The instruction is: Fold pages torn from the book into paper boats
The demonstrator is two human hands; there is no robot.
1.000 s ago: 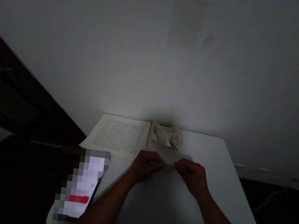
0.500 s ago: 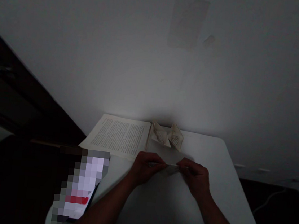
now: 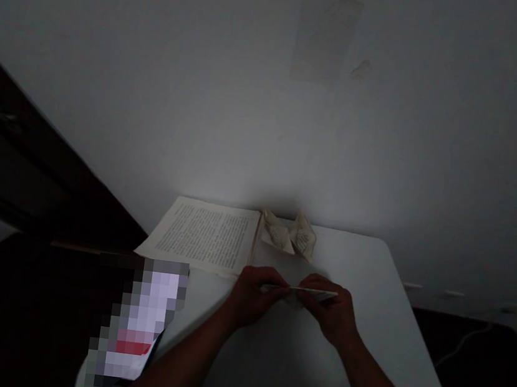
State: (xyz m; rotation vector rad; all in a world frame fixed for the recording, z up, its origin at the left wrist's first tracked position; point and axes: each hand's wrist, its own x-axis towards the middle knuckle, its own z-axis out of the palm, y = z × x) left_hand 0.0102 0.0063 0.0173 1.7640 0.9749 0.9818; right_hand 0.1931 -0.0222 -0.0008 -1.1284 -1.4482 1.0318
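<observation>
Between my hands is a folded piece of paper (image 3: 328, 295), seen nearly edge-on just above the table. My left hand (image 3: 256, 294) pinches its left part between thumb and fingers. My right hand (image 3: 327, 305) grips it near the middle, and its right end sticks out past the fingers. The fingertips of both hands are close together. Beyond them, two folded paper boats (image 3: 278, 235) stand side by side near the wall. To their left lies a stack of printed pages (image 3: 209, 234).
A phone (image 3: 143, 324), its screen blurred out, lies along the left edge of the white table (image 3: 358, 262). The table's far side meets a grey wall (image 3: 205, 86). A dark door frame (image 3: 57, 144) is at left, and a cable (image 3: 463, 347) hangs at right.
My right hand has shifted left along the folded paper, closer to my left hand. More of the paper's right end now shows. The boats and pages have stayed put.
</observation>
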